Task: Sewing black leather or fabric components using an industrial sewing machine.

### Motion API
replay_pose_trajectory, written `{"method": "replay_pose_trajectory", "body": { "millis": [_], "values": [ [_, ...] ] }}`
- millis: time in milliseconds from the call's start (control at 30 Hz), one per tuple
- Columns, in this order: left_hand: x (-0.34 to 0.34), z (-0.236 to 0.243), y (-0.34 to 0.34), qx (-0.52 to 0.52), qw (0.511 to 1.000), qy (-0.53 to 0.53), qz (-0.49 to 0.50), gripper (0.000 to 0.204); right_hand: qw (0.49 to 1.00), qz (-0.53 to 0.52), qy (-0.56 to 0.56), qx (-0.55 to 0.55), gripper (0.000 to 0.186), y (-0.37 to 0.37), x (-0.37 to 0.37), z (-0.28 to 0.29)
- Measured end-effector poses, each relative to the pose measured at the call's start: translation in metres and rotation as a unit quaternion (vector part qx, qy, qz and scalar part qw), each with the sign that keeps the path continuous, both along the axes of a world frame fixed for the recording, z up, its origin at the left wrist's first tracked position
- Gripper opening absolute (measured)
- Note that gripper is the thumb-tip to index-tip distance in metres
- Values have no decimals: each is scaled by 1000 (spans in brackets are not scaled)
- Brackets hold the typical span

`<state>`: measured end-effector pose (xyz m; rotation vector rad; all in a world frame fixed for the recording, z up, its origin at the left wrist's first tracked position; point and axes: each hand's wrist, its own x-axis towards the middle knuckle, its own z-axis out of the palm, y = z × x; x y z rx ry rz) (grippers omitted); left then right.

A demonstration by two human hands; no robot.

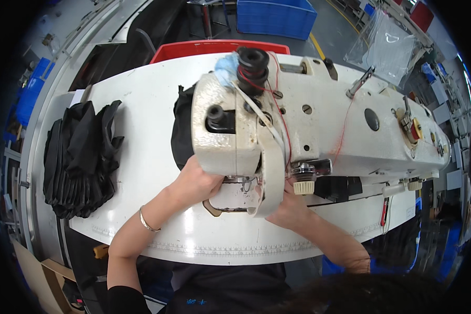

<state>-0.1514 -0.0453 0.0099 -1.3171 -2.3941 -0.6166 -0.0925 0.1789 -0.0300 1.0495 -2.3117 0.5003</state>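
A white sewing machine (319, 125) with red thread stretches across the table. My left hand (196, 180) is at the left of its needle area, fingers curled in and partly behind the machine head; what they hold, if anything, is hidden. My right hand (288, 206) reaches in from the right, beside the pale curved guard (271, 180), which covers part of it. Its fingertips are mostly out of sight. Beyond my left hand, black fabric (182, 128) lies partly under the machine head. More black material (337, 188) shows beneath the machine's arm, right of my right hand.
A stack of folded black fabric pieces (81, 162) sits on the left of the white table (146, 115). A ruler strip (235, 248) runs along the near edge. Behind the table stand a red bin (220, 47) and a blue crate (277, 18). A red-handled tool (384, 212) lies at right.
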Motion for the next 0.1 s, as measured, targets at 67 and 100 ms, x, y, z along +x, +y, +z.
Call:
{"method": "replay_pose_trajectory", "body": {
  "millis": [67, 100],
  "values": [
    [2, 1, -2, 32, 999, 7, -5, 28, 1000, -18, 17, 0, 17, -2, -1, 7],
    [5, 4, 1, 57, 998, -5, -2, 28, 999, -35, 13, 34, 35, -4, -1, 12]
  ]
}}
